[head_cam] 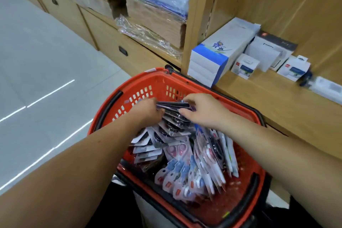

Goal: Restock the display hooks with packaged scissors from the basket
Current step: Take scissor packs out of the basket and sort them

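The red basket [157,77] is heaped with packaged scissors [185,172]: flat blister cards in overlapping rows, with blue-and-white ones showing red or white handles toward 6 o'clock, slim white cards on edge toward 3 o'clock, and grey-backed cards with dark handles near the middle. At the basket's 12 o'clock end, a stack of dark purple packs [174,105] is lifted edge-on between both hands. The left hand [148,111] reaches in from 7 o'clock, knuckles up. Its fingertips are hidden, but it appears to grip the stack's left end. The right hand [201,109] comes in from 4 o'clock, with thumb and curled fingers pinching the right end.
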Demonstrator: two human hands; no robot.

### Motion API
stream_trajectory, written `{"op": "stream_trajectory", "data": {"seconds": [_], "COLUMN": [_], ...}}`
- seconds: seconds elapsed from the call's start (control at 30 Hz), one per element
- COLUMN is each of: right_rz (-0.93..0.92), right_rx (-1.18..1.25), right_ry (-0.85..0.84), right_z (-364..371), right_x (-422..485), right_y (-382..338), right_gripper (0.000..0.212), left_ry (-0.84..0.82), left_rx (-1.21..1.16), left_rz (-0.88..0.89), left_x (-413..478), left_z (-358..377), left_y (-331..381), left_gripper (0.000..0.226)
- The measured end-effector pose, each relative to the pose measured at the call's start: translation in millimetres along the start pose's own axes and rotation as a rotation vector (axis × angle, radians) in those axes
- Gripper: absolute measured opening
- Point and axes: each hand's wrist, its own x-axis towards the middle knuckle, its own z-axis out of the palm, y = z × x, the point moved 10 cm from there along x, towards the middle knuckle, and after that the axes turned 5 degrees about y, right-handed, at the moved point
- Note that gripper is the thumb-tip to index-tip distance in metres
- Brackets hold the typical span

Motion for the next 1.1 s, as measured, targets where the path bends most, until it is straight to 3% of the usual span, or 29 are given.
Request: {"op": "stream_trajectory", "data": {"seconds": [0.13,0.33,0.5,0.57,0.67,0.77,0.9,1.1], "right_rz": [-0.105,0.059,0.185,0.187,0.172,0.2,0.257,0.305], "right_rx": [-0.16,-0.188,-0.167,-0.204,-0.07,0.12,-0.082,0.058], "right_ry": [-0.098,-0.42,-0.476,-0.455,-0.426,-0.427,-0.406,-0.393], "right_z": [45.4,88.8,89.2,88.8,85.1,87.8,100.6,107.6], "right_x": [55.4,90.4,97.3,98.4,93.9,79.5,65.5,61.4], "right_y": [-21.9,7.3,22.8,19.7,13.3,16.0,39.4,44.3], "right_gripper": [0.078,0.117,0.098,0.079,0.051,0.061,0.057,0.053], "left_ry": [-0.055,-0.077,-0.057,-0.038,0.031,0.035,0.004,0.017], "left_rx": [-0.043,-0.09,-0.25,-0.407,-0.535,-0.607,-0.581,-0.617], "left_rz": [-0.034,-0.097,-0.155,-0.226,-0.312,-0.359,-0.353,-0.318], "left_x": [6.1,8.2,12.6,12.9,12.4,9.7,4.3,0.0], "left_z": [6.9,13.9,20.4,22.5,17.6,16.4,21.5,25.2], "left_y": [-14.3,-39.9,-43.0,-42.2,-41.2,-41.7,-37.4,-31.6], "left_gripper": [0.033,0.031,0.024,0.018,0.007,0.03,0.06,0.073]}}
